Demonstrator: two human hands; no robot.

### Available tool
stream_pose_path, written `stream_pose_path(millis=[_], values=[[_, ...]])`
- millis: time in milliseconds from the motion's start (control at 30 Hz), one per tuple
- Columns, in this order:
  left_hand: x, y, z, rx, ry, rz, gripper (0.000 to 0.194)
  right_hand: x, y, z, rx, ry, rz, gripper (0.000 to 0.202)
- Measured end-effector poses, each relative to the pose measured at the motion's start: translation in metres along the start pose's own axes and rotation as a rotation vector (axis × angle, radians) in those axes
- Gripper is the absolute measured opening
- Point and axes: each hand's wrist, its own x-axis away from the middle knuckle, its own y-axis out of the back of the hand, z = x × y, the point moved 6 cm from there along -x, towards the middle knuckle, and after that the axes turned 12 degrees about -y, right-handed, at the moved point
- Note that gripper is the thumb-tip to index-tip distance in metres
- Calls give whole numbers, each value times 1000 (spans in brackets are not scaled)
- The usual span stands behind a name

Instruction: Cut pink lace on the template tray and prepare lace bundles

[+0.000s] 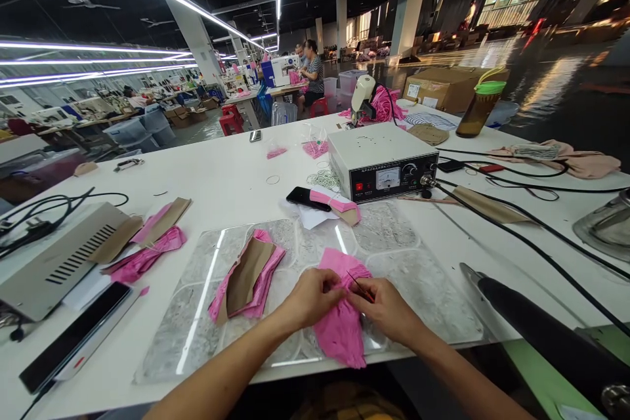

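A gathered piece of pink fabric (339, 335) lies on the clear, grey-smeared mat (418, 295) in front of me. My left hand (315, 298) pinches it at its upper middle. Close beside, my right hand (391, 308) is closed on a thin, dark pointed tool (361, 287), its tip over the fabric; the fingers hide its kind. Left of my hands rests a stack of pink fabric pieces with a brown card (251, 275) on top. A black phone (308, 198) and a pink strip with a card end (339, 203) lie beyond the mat.
A control box with a dial (388, 174) stands behind the mat, its cables running right. At left are a vented grey box (63, 256), a pink bundle (147, 249) and a large phone (73, 335). A black-handled tool (536, 321) juts in at right. A bottle (480, 108) stands farther back.
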Motion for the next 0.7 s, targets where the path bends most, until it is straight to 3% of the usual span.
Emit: stream_pose_path(millis=[200,533,700], values=[[-3,5,-5,-89,-141,30,21,-2,9,-9,64,13,-165,25],[-3,5,2,414,-261,101,23,-9,16,-12,-77,-2,-268,15],[-7,1,7,523,-296,163,25,-12,14,-12,-128,-21,-243,16]])
